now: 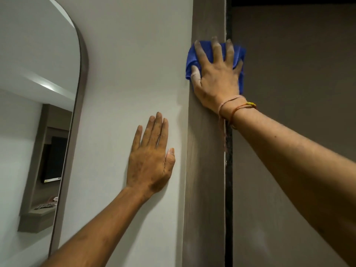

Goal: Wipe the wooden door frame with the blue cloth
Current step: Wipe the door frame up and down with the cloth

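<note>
Two hands work: right hand (pixel 215 74), fingers (pixel 201 53) spread, presses blue cloth (pixel 191 60) on door frame (pixel 204 170); left hand (pixel 151 158), fingers together, flat on wall (pixel 125 74).

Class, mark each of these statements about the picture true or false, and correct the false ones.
1. The right hand presses the blue cloth flat against the wooden door frame. True.
2. The left hand holds a second cloth. False: it is bare, lying flat on the white wall.
3. Thread bracelets circle the right wrist. True.
4. The arched mirror hangs to the right of the door frame. False: it is on the left.
</note>
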`<act>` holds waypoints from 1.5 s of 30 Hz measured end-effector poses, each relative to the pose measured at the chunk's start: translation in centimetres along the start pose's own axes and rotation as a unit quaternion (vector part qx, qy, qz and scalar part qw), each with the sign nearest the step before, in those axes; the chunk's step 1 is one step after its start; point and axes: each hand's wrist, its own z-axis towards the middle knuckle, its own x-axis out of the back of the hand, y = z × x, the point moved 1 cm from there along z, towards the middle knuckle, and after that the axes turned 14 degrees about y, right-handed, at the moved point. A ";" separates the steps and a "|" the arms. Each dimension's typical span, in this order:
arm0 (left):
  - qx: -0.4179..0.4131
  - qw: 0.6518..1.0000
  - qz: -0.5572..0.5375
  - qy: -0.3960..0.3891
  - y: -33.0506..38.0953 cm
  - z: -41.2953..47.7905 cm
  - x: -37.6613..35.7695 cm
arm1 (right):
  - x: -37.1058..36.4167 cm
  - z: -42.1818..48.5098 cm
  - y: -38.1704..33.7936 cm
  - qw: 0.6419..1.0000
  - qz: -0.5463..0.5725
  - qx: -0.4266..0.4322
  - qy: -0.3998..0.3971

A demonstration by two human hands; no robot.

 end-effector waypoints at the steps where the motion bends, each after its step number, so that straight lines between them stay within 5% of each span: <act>1: -0.001 1.000 -0.001 0.001 0.0 0.0 0.0 | -0.1 -0.4 -0.2 1.000 -0.004 0.001 0.011; 10: -0.004 1.000 0.005 -0.006 0.0 0.1 0.0 | 2.0 -16.1 -1.6 0.999 0.009 0.038 -0.009; 21: -0.002 1.000 0.013 -0.003 0.0 -0.1 -0.2 | 0.3 -1.2 -0.6 1.000 -0.011 0.006 -0.008; 26: -0.005 1.000 0.007 0.000 0.0 0.0 -0.2 | 0.6 -9.4 -1.4 0.999 0.005 0.007 0.032; 31: -0.006 1.000 -0.001 -0.002 0.0 0.1 0.1 | 2.7 -21.5 -2.3 0.999 -0.006 0.032 -0.019; 40: -0.006 1.000 0.006 0.008 0.0 -0.1 -0.2 | 0.5 -5.9 -1.2 1.000 -0.022 -0.001 -0.003; 45: -0.007 1.000 0.002 0.000 0.1 0.0 -0.1 | 1.1 -13.2 -2.0 1.000 0.000 -0.005 0.016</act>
